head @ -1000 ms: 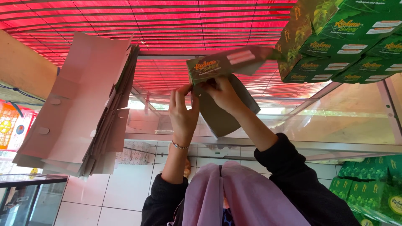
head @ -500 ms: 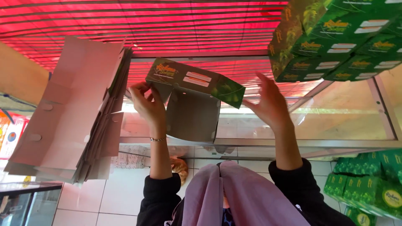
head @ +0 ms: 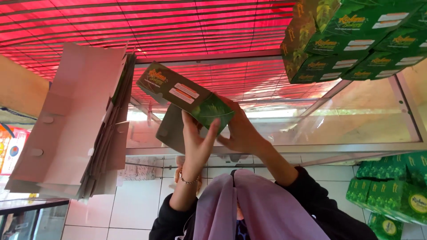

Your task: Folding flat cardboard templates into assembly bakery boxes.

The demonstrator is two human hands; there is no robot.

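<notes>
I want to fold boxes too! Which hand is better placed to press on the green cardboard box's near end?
Probably the left hand: its fingers lie on the green cardboard box's leafy end, while the right hand cups it from behind.

Single head view, inverted, close on raised hands.

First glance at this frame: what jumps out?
The green carton at centre, gripped at one end by both the left hand and the right hand. Above it the red slatted awning fills the top of the view. A fanned stack of flat cardboard blanks stands on the left, and finished green boxes pile up at top right.
</notes>
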